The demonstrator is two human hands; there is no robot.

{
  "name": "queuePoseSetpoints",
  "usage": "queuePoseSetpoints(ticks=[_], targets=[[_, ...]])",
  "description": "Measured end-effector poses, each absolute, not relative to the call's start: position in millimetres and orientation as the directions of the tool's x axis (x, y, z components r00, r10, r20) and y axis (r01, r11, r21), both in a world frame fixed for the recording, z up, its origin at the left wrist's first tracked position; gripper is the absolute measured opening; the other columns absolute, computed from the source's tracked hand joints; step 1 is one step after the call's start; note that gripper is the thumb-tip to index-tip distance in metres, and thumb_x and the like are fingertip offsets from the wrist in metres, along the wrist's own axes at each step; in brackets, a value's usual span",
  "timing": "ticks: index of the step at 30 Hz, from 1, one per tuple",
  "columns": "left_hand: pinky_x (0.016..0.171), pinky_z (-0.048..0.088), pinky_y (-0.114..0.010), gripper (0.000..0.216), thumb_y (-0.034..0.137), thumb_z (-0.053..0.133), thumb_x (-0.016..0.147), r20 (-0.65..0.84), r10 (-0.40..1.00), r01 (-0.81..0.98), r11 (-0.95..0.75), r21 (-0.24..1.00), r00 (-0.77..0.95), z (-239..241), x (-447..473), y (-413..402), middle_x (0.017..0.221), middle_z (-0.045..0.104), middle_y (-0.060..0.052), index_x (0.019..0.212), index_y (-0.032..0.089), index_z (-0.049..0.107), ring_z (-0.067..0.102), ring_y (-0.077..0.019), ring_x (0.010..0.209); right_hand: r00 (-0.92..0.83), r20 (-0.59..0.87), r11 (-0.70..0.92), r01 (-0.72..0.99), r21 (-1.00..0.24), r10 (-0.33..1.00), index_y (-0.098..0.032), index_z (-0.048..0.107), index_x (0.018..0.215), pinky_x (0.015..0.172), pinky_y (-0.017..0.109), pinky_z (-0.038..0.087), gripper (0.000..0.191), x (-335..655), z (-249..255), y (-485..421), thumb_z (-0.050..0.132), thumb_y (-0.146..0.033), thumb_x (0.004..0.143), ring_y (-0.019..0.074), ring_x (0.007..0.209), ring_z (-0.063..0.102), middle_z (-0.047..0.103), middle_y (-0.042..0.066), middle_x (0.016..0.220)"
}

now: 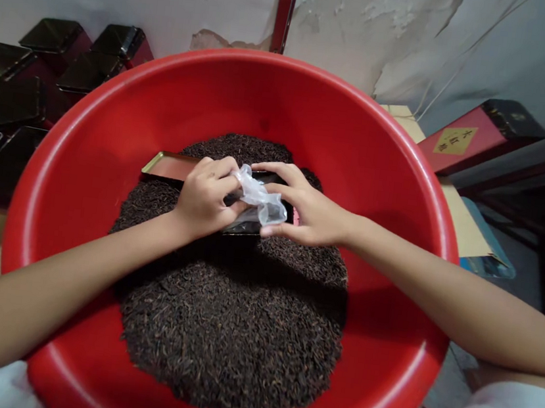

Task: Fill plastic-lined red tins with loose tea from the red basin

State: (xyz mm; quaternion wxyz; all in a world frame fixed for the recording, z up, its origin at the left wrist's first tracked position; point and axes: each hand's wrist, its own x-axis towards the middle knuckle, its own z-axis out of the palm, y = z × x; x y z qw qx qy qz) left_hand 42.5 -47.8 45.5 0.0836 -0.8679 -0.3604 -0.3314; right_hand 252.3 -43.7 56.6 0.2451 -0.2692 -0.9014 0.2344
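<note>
Both hands sit over the middle of a big red basin (114, 118) filled with dark loose tea leaves (231, 331). Left hand (204, 195) curled, fingers closed on the crumpled clear plastic bag (260, 201) from its left side; right hand (308, 212) half open, thumb below and fingers spread above, pinching the same bag from the right. The bag lies right on top of a dark tin (250, 228) that rests half sunk in the tea at the far side of the pile; its gold-edged lid or open flap (168, 165) sticks out to the left. Bag mouth not clearly visible (can't tell if it's open yet). Risks as I judge them: thin plastic could tear if both grips pull apart too hard; the tin could tip on the loose leaves and take tea in outside the bag; leaves could stick to the bag. Stacked dark tins (45, 70) to the left by the wall, a red box (480, 133) to the right.
</note>
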Motion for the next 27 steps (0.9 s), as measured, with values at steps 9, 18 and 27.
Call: queuePoseSetpoints(ticks=[9,18,27], targets=[[0.071,0.051,-0.025,0.049,0.033,0.060,0.083,0.476,0.767,0.696,-0.617,0.368,0.430,55.0,51.4,-61.8,0.095,0.064,-0.006,0.124,0.015,0.040,0.064,-0.0168,0.080,-0.158,0.436,0.460,0.415,-0.785,0.886,-0.020,0.050,0.083,0.089,0.036,0.046,0.021,230.6,36.3,-30.7,0.067,-0.026,0.072,0.0181,0.096,0.059,0.064,0.006,0.098],[0.104,0.036,-0.051,0.056,0.041,0.059,0.084,0.342,0.725,0.771,-0.637,0.001,0.598,41.8,68.3,-59.6,0.131,0.049,-0.023,0.127,0.005,0.050,0.045,-0.0364,0.123,-0.211,0.482,0.497,0.622,-0.605,0.851,-0.019,0.052,0.071,0.092,0.041,0.042,0.006,234.8,39.5,-11.4,0.054,-0.015,0.073,0.0213,0.100,0.058,0.065,0.006,0.100],[0.100,0.041,-0.050,0.041,0.028,0.058,0.083,0.332,0.668,0.705,-0.709,0.012,0.666,37.4,54.9,-35.1,0.125,0.055,-0.024,0.115,0.002,0.057,0.052,-0.0362,0.116,-0.546,0.389,0.649,0.729,-0.216,0.742,-0.014,0.042,0.134,0.113,0.055,0.019,0.066,239.8,37.4,-33.5,0.044,-0.056,0.084,0.0324,0.136,0.029,0.037,0.014,0.145]])
